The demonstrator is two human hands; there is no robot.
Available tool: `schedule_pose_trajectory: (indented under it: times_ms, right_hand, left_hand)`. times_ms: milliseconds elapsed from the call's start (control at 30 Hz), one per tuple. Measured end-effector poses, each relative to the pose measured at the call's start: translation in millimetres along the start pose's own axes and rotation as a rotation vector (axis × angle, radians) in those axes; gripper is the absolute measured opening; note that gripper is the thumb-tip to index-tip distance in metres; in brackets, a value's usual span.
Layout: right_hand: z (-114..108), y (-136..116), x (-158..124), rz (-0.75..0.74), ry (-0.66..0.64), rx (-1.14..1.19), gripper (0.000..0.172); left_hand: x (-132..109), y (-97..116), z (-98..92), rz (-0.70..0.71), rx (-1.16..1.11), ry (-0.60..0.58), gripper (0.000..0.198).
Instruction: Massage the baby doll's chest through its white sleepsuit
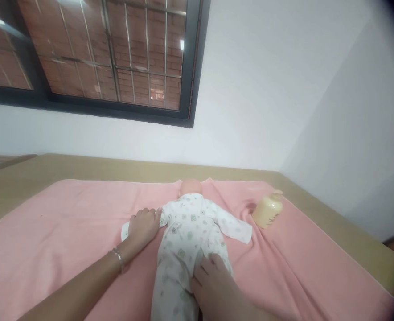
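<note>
A baby doll [191,187] lies stretched out on a pink blanket [93,209], its head away from me. It wears a white, green-patterned romper [192,223] with long sleeves spread to both sides. My left hand [145,225] curls over the sleeved arm on the left, with the cuff showing beyond it; the fingertips are hidden. Lower down, my right hand [215,283] rests on the romper near the top of the legs, with bent fingers gathering the cloth. A bracelet [117,257] circles my left wrist.
To the right of the doll, a cream-coloured bottle [268,210] leans on the rumpled blanket. Wooden table surface [143,167] shows around the blanket. A white wall [244,111] and a dark-framed, barred window [116,58] stand behind.
</note>
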State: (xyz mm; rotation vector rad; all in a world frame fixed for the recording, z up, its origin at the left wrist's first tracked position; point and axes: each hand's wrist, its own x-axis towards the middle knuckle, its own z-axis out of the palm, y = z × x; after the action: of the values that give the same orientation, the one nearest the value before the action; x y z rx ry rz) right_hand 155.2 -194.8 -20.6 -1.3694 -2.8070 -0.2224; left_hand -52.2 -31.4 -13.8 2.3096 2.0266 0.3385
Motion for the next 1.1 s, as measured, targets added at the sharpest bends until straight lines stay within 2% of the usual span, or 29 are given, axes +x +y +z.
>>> schedule_pose_trajectory:
  times_ms: [100, 167, 267, 333, 400, 467, 500, 567, 667, 767, 867, 1000, 1100]
  right_hand:
    - [0, 1, 2, 0.030, 0.027, 0.031, 0.007]
    - [3, -1, 4, 0.075, 0.127, 0.024, 0.006]
    - [9, -4, 6, 0.134, 0.332, -0.014, 0.010]
    - [11, -5, 6, 0.134, 0.445, -0.043, 0.011]
    - [13, -4, 6, 0.110, 0.508, -0.054, 0.014]
    - [15, -3, 4, 0.092, 0.538, -0.043, 0.016]
    - [16, -3, 4, 0.091, 0.551, -0.031, 0.016]
    - [17, -4, 3, 0.100, 0.566, -0.007, 0.016]
    - [18, -7, 4, 0.115, 0.547, 0.018, 0.016]
    - [16, -8, 6, 0.142, 0.526, 0.021, 0.017]
    - [16, -8, 7, 0.141, 0.500, 0.005, 0.017]
    - [17, -8, 7, 0.109, 0.471, 0.006, 0.017]
    - [17, -10, 6, 0.018, 0.475, -0.018, 0.017]
  left_hand:
    - [0, -1, 0.9, 0.031, 0.014, 0.024, 0.054]
    - [-2, -1, 0.9, 0.021, -0.004, 0.046, 0.052]
    - [-10, 7, -2.0, 0.064, -0.025, 0.183, 0.042]
    - [-19, 19, -6.6, 0.203, -0.068, 0.286, 0.034]
    - [-28, 34, -13.2, 0.416, -0.155, 0.321, 0.031]
    - [-33, 53, -21.3, 0.602, -0.230, 0.290, 0.029]
    - [-33, 62, -25.4, 0.651, -0.240, 0.261, 0.028]
    - [-28, 80, -33.1, 0.680, -0.214, 0.193, 0.027]
    - [-15, 97, -41.9, 0.616, -0.171, 0.099, 0.029]
    - [-3, 102, -47.8, 0.569, -0.186, -0.051, 0.034]
    - [4, 99, -50.0, 0.580, -0.181, -0.174, 0.033]
    - [17, 99, -45.7, 0.556, -0.235, -0.156, 0.030]
    - [28, 102, -43.3, 0.526, -0.273, -0.145, 0.026]
